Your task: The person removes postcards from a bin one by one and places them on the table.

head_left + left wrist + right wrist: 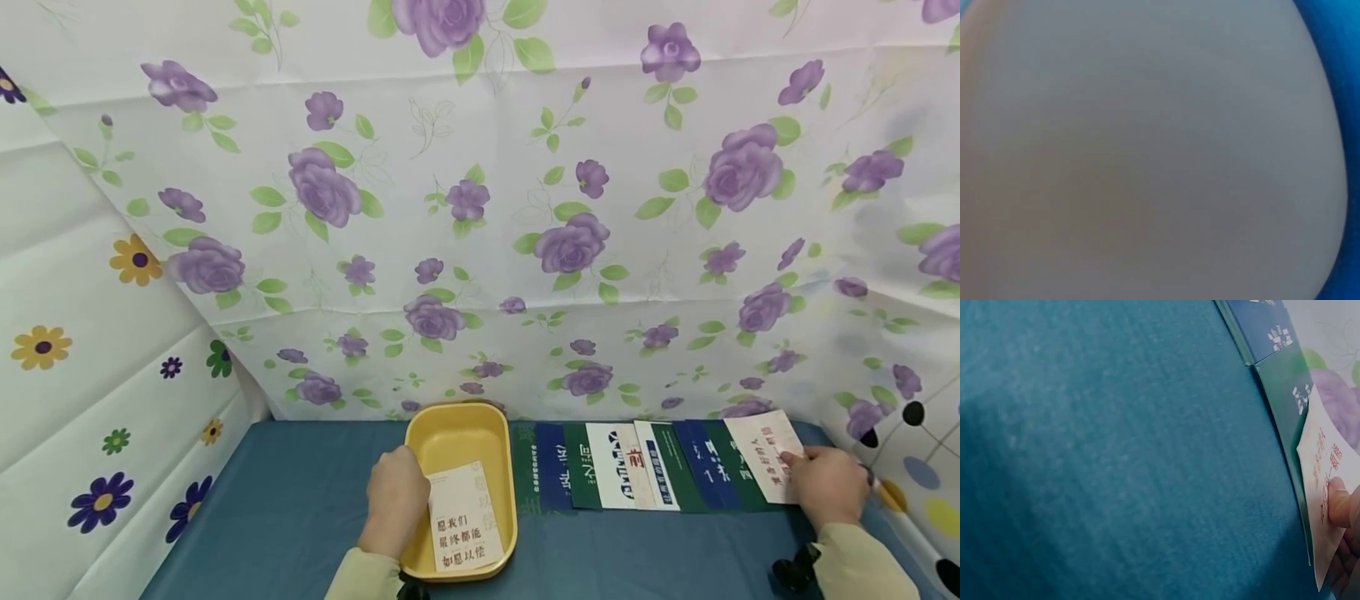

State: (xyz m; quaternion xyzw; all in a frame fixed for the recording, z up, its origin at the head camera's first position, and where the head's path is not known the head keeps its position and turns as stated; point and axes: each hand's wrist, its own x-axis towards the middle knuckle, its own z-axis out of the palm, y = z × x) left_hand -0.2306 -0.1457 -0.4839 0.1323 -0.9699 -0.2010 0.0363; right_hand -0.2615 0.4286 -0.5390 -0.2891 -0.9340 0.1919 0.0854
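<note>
A yellow tray (457,429) stands on the table with a cream card (465,517) bearing dark printed characters inside it. My left hand (397,500) grips the tray's left rim, fingers curled; the left wrist view is mostly a blurred pale surface. At the right end of a row of overlapping cards, my right hand (828,483) pinches a cream card (759,450) with red characters. In the right wrist view the thumb (1337,506) presses on this card's face, and the card lies tilted over a green card (1282,394).
The row of blue, green and white cards (622,467) runs along the back of the blue tablecloth (300,517), right of the tray. Flowered sheets (480,250) hang behind and at both sides. Dark bands sit at both wrists.
</note>
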